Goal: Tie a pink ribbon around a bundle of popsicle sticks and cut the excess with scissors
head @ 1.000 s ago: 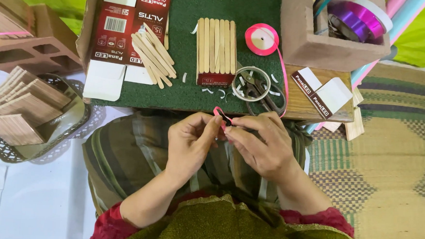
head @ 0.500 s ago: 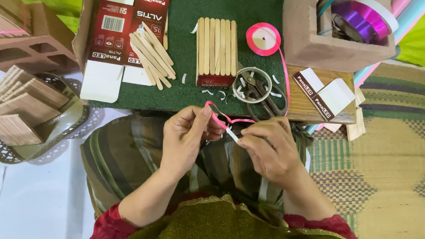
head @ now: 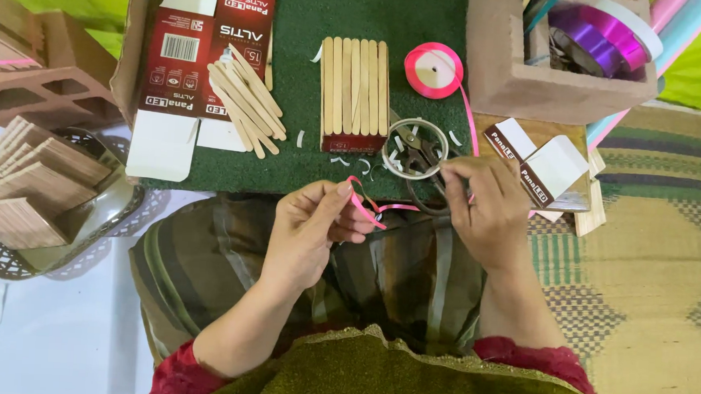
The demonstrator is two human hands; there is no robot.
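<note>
Your right hand [head: 486, 208] has moved onto the one pair of metal scissors [head: 418, 156], gripping it; your left hand [head: 313, 227] pinches one thin pink ribbon [head: 366, 206].

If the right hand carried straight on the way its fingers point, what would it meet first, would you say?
Most likely the scissors: the right hand points up-left and its fingertips are already at their handles, though depth is hard to judge.
</note>
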